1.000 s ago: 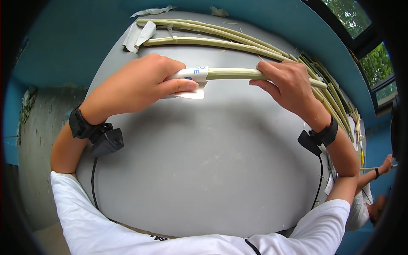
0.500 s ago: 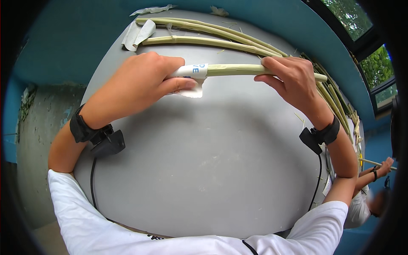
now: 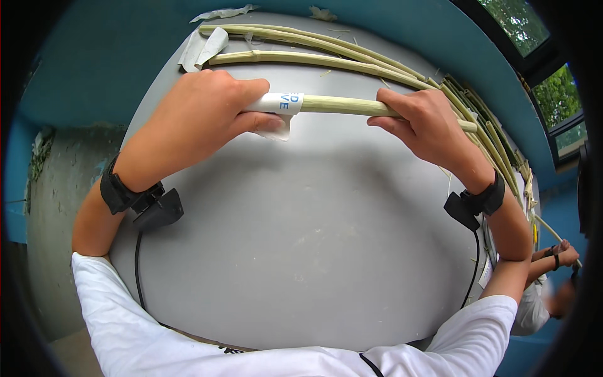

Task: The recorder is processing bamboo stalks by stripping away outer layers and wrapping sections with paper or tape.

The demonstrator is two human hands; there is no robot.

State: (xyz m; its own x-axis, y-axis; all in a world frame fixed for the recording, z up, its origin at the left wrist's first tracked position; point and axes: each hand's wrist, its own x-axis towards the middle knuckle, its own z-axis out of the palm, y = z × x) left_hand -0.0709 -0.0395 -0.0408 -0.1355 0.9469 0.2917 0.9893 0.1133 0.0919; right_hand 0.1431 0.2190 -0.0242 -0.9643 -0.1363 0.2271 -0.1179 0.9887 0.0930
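Note:
A pale green peeled stalk (image 3: pixel 342 105), perhaps bamboo, is held level above the far half of the grey table (image 3: pixel 301 251). Around its left part my left hand (image 3: pixel 220 110) is closed, with a white sheet (image 3: pixel 286 103) bearing blue print wrapped between palm and stalk. A loose flap of that sheet hangs below my thumb. My right hand (image 3: pixel 421 116) grips the stalk near its right end, which pokes out past the fingers. The stalk's left end is hidden by my left hand.
Several long pale stalks (image 3: pixel 326 61) lie along the far edge, with more stalks (image 3: pixel 496 144) at the right. A crumpled white sheet (image 3: pixel 213 45) rests at the far left. Black devices hang at both my wrists. A co-worker's hand (image 3: pixel 568 254) holds a stalk at the far right.
The right end of the stalk has tilted slightly downward, and my right hand has shifted a little left and down. My left hand stays closed, moving slightly. The co-worker's stalk has changed angle.

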